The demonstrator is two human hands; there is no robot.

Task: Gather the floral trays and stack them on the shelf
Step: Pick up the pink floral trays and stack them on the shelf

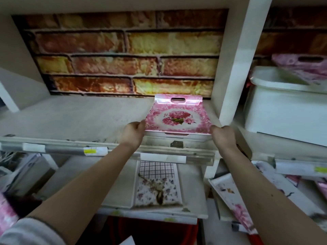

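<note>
A pink floral tray [178, 117] with cut-out handles lies at the right end of the white shelf [74, 119], its far edge near the brick-pattern back wall. My left hand [133, 133] grips its near left corner and my right hand [223, 136] grips its near right corner. A second tray edge shows just under it at the front. On the lower shelf lies a tray [157, 184] with a checked and small-flower pattern. Another pink floral tray [231, 197] leans at the lower right.
A white upright divider [230, 68] closes the shelf on the right. Beyond it stands a white plastic bin [283, 106] with a pink tray [304, 66] resting in it. The shelf's front rail [99, 151] carries price labels. More pink items sit at the far left and right edges.
</note>
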